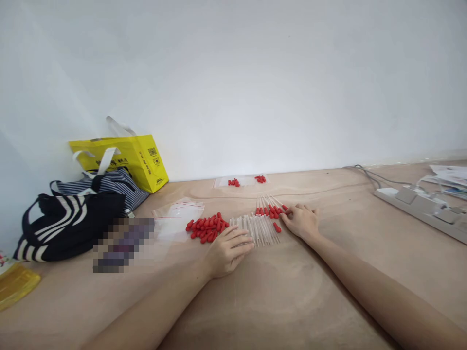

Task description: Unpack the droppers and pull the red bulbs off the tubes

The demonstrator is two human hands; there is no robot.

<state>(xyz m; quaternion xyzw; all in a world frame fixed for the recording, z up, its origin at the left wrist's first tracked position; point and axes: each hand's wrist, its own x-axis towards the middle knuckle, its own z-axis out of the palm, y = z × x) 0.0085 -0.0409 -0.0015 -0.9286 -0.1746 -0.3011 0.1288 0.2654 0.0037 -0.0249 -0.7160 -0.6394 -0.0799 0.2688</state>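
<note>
My left hand (pixel 229 249) lies flat on the wooden table (pixel 277 301), fingers stretched toward a row of clear thin tubes (pixel 260 228). Just left of its fingers is a heap of small red rubber caps (pixel 206 228). My right hand (pixel 301 221) rests palm down beside several tubes fitted with red caps (pixel 269 208), its fingertips touching them. One loose red cap (pixel 277 227) lies between my hands. Neither hand grips anything.
Clear plastic bags (pixel 178 214) lie left of the caps. A yellow bag (pixel 127 158) and striped bags (pixel 73 214) stand at the left. More red caps on a clear bag (pixel 243 182) sit near the wall. A white power strip (pixel 423 206) lies at the right.
</note>
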